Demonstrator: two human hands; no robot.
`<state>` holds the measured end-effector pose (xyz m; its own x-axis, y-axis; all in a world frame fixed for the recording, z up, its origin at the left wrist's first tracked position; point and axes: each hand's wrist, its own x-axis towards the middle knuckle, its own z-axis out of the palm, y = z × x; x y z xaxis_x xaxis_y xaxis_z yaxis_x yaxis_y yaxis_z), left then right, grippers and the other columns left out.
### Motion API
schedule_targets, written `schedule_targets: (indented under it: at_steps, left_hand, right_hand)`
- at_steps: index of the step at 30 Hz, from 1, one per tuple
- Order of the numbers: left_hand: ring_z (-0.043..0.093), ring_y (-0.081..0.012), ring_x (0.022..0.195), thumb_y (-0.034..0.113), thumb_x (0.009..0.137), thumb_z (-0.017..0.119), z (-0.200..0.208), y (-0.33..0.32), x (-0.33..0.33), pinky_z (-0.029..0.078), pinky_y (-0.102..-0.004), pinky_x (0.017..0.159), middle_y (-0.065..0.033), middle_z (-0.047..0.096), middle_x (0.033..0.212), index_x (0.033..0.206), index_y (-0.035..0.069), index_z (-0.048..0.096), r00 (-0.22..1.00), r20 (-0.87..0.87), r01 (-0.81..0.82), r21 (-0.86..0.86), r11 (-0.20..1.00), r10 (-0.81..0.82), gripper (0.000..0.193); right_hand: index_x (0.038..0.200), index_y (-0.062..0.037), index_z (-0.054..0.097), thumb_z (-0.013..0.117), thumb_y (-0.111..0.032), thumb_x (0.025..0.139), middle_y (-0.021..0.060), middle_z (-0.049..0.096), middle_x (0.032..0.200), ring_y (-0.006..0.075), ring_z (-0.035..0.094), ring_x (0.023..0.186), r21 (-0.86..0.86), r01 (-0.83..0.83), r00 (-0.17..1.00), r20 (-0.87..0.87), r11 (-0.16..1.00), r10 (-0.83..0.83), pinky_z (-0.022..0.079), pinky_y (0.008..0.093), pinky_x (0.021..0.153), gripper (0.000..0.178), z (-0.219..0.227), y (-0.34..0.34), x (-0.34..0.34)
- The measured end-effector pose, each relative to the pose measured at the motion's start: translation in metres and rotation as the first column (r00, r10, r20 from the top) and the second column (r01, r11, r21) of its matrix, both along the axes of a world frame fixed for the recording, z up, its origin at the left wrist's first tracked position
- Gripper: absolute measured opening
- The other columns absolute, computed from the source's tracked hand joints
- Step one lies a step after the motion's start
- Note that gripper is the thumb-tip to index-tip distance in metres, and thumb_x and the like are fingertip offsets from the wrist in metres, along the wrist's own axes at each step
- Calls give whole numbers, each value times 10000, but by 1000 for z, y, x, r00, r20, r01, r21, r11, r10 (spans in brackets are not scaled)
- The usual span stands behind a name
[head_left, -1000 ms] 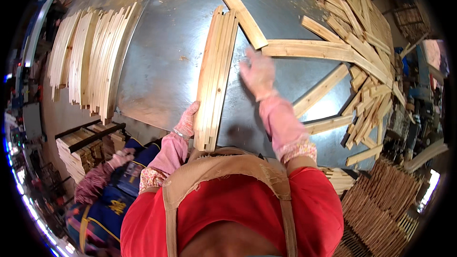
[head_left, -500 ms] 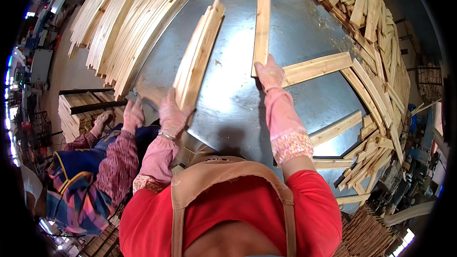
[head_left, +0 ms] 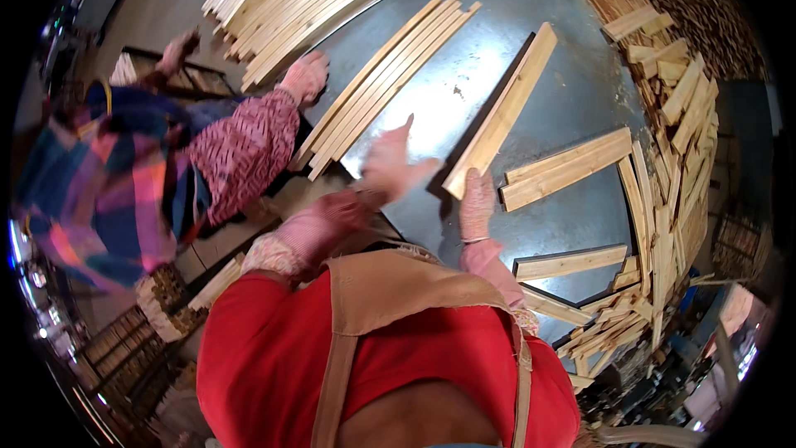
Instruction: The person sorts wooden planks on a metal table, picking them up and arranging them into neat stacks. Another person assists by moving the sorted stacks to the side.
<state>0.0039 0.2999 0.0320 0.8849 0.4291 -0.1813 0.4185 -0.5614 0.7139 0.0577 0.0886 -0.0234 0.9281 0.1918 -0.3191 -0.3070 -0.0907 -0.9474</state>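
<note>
My right hand (head_left: 477,206), in a light glove, grips the near end of a pale wooden board (head_left: 507,108). The board slants away over the metal tabletop, its far end pointing to the upper right. My left hand (head_left: 393,162) is blurred by motion, but its fingers are spread with nothing in them. It hovers between that board and a row of narrow wooden strips (head_left: 385,79) lying side by side on the tabletop. To the right of my right hand lie two boards (head_left: 568,168) close together.
A co-worker's gloved hand (head_left: 305,79) rests at the table's left edge, beside large rows of strips (head_left: 323,4). Short offcuts (head_left: 609,323) heap up at the near right. More loose pieces (head_left: 684,99) lie along the right edge of the metal table (head_left: 572,58).
The board in my right hand has swung toward the right. My left hand has let go of the bundled strips, which now lie spread out, and moved right. The co-worker's hand has come to the table edge.
</note>
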Motion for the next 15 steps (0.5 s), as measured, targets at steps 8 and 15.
schedule_targets:
  at_steps: [8,15]
  left_hand:
    - [748,-360,1107,463,1003,689,22,44,36,578,-433,990,-233,773,1203,1498,48,597,970,-241,-104,-480,871,-18,652]
    - [743,-342,1145,445,1024,667,59,243,108,586,-430,1002,-239,751,1314,1634,34,496,984,-175,-13,112,994,33,755]
  right_hand:
    - [1607,-19,497,821,-560,931,231,641,1516,446,612,1378,-945,93,935,191,312,299,496,508,1152,925,24,-40,90]
    - [1728,-84,263,879,-566,786,241,298,1766,452,480,1519,-969,138,970,90,207,-227,456,474,1235,1224,-24,-81,139]
